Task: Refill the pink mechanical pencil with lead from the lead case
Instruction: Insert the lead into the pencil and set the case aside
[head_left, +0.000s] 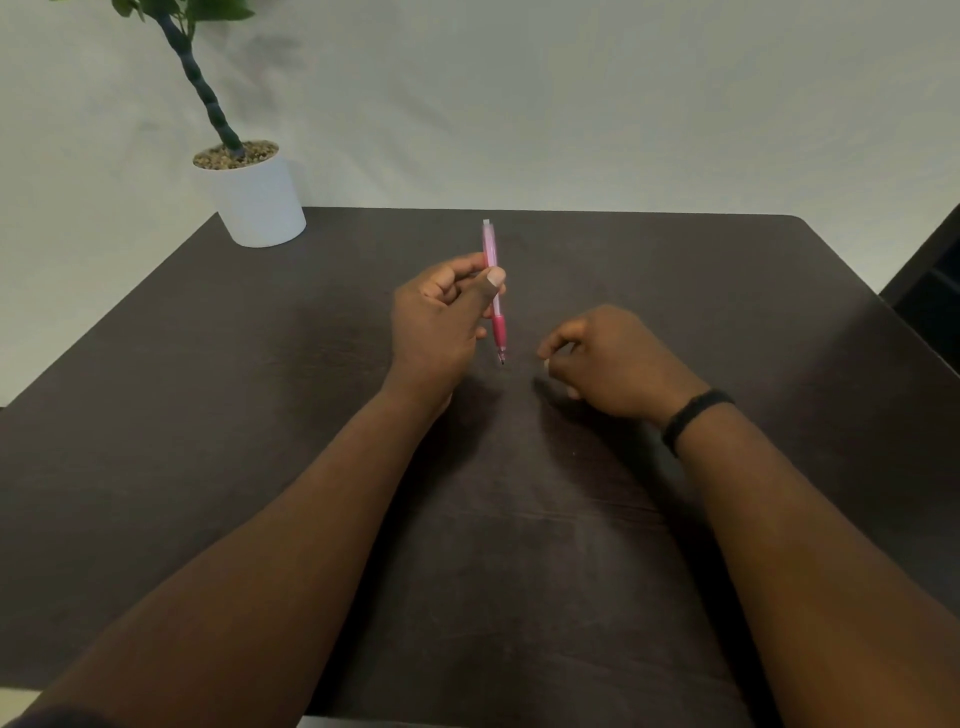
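A: Pencil (492, 283), pink, sits in the left hand (441, 322) above the middle of the tabletop (727, 312). It stands near upright, white cap end pointing away toward the far edge, dark tip pointing down toward the tabletop, rubbery darker pink sleeve just above the tip.

B: Grip on it?

A: Left thumb presses the barrel at mid-length against curled fingers; a closed grip on the pencil. Tip hangs just beside the right hand (608, 358), not touching it.

B: Right hand?

A: Low over the tabletop, fingers curled in, thumb and forefinger pinched narrow. Cannot tell whether anything is between them. Black band (693, 418) on that wrist.

B: Surroundings?

A: Dark tabletop, white pot (257, 200) with a plant at the far left corner, well apart from both hands. Pale wall behind.
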